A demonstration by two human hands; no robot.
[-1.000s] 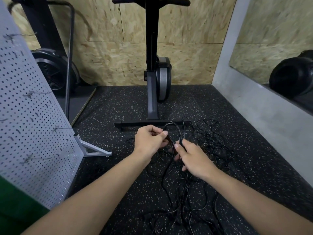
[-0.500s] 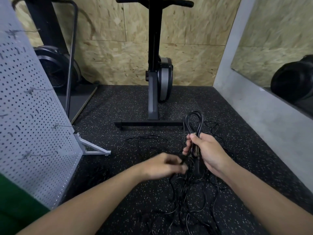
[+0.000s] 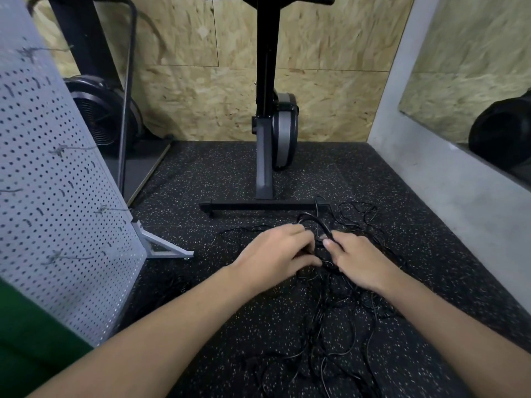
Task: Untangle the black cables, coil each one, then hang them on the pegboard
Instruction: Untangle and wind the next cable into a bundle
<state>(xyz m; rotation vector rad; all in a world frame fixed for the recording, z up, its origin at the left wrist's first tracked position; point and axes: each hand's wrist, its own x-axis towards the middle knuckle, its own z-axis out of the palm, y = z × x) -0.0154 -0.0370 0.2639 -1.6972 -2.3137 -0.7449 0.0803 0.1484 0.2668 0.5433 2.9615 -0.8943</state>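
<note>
The floor (image 3: 218,179) lies bare between the pegboard (image 3: 57,196) on the left and the machine's base bar (image 3: 258,206), giving open passage there, though the pegboard's foot (image 3: 166,249) juts into it. Loose cables (image 3: 344,326) sprawl across the middle and right, and the grey wall (image 3: 431,202) closes the right side

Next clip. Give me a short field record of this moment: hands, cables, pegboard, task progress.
left hand: grips the looped thin black cable
right hand: pinches the same loop
tangle: loose pile of thin black cables on the speckled black rubber floor, under the hands
pegboard: grey perforated metal pegboard on a stand, at left; its wire hooks carry no cables
background: black upright exercise machine
progress: one cable being coiled; none hung
</note>
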